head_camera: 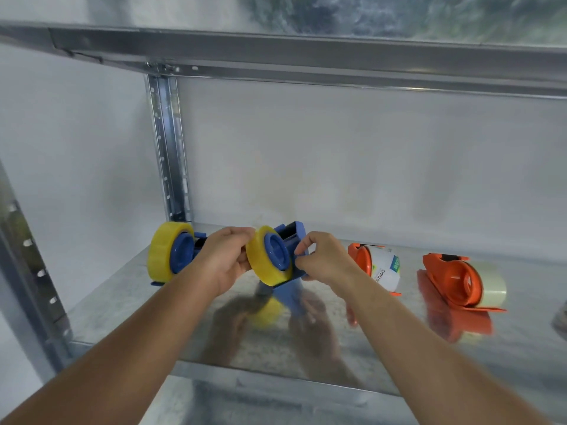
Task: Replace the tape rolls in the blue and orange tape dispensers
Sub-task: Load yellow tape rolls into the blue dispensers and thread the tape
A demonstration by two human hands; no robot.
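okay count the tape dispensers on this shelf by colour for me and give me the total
Blue dispensers: 2, one on the shelf at left, one held by the left hand and right hand
Orange dispensers: 2
Total: 4

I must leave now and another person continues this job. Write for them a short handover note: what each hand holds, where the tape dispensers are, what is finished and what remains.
Left hand: grips the yellow tape roll on the held blue plastic dispenser, raised above the metal shelf.
Right hand: pinches that dispenser's right side.
Second blue dispenser with yellow roll: lies on the shelf, far left.
Two orange dispensers: one with a labelled white roll, one with a clear roll, both on the shelf to the right.
Done: cannot tell which rolls are new.
Left: finish the held dispenser, then check the others.
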